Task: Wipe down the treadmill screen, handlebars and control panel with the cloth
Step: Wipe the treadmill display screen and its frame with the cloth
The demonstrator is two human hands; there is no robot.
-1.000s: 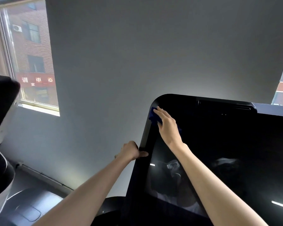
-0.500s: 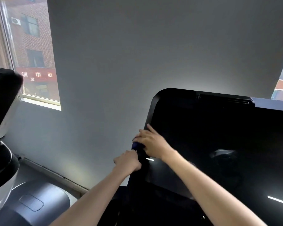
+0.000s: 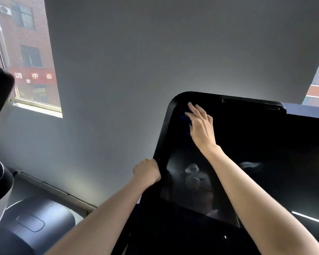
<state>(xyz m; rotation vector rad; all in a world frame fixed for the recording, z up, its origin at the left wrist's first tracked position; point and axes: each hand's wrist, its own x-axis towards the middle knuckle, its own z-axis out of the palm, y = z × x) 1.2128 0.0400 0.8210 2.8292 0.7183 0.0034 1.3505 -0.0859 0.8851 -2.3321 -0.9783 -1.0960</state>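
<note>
High on the screen (image 3: 265, 153) again — right hand (image 3: 201, 126) over cloth (image 3: 185, 118)

Single head-worn wide-angle view, close to the treadmill screen (image 3: 261, 162), which fills the lower right; left hand (image 3: 146, 172) and right hand (image 3: 201, 126) both reach it. Faces the grey wall (image 3: 155, 52) ahead, window (image 3: 26, 57) at left edge. Lens bends the edges, so exact tilt is uncertain.

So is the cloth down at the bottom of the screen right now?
No, the right hand presses the blue cloth flat against the top left corner of the screen.
</note>
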